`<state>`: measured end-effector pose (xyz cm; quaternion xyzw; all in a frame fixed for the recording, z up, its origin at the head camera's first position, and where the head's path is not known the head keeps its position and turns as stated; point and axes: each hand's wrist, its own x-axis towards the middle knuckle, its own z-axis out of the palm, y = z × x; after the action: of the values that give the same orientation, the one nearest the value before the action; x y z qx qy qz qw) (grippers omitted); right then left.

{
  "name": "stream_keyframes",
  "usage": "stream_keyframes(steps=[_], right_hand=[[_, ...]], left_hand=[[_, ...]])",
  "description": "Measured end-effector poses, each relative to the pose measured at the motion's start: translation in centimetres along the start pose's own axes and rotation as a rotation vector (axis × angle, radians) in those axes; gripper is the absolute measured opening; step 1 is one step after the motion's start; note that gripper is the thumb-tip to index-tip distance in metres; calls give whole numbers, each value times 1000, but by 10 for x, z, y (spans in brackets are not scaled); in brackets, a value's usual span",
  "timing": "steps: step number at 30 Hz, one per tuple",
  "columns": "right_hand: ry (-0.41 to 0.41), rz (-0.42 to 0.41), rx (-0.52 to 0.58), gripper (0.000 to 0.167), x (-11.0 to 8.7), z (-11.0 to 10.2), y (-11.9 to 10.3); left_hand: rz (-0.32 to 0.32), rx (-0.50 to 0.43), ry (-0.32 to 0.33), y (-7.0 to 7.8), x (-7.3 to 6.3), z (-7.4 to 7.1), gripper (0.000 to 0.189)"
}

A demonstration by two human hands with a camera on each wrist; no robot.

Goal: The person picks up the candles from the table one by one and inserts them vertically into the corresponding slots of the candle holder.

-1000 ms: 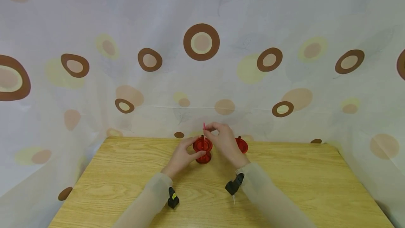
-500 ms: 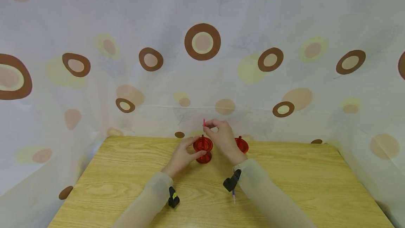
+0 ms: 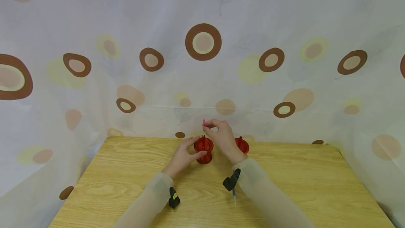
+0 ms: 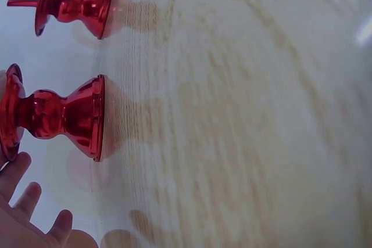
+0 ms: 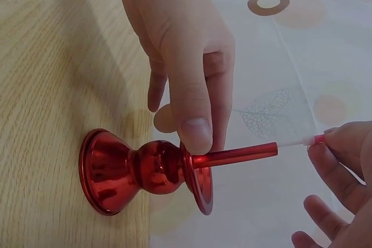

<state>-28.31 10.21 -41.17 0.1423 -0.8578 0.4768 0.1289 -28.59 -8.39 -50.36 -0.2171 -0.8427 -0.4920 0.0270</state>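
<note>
A shiny red candlestick (image 3: 204,158) stands upright on the table, with a narrow red tube (image 5: 238,155) rising from its dish. My left hand (image 3: 183,156) grips the dish rim, its thumb across the near side. Above the tube, my right hand (image 3: 222,137) pinches a small pink candle (image 3: 204,122) between thumb and fingertips. In the right wrist view the candle's thin white lower end (image 5: 290,143) lines up with the tube and meets its mouth. Fingers of the left hand (image 4: 26,207) show below the dish in the left wrist view.
A second red candlestick (image 3: 242,146) of the same shape stands to the right, partly behind the right hand. On the table (image 3: 284,178), beside the right wrist camera, lies a thin blue stick (image 3: 234,193) with a white end. A patterned curtain (image 3: 164,87) hangs behind the table.
My right hand has risen slightly with the pink candle, and its wrist has shifted a little left, showing more of the blue stick. The left hand stays on the candlestick.
</note>
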Motion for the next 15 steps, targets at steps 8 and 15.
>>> stream_keyframes(steps=[8, 15], right_hand=[[10, -25, -17, 11, 0, 4, 3], [-2, -12, -3, 13, 1, 4, 4]], left_hand=[[-8, 3, 1, 0, -1, 0, 69], [-11, -7, 8, -1, -1, 0, 70]])
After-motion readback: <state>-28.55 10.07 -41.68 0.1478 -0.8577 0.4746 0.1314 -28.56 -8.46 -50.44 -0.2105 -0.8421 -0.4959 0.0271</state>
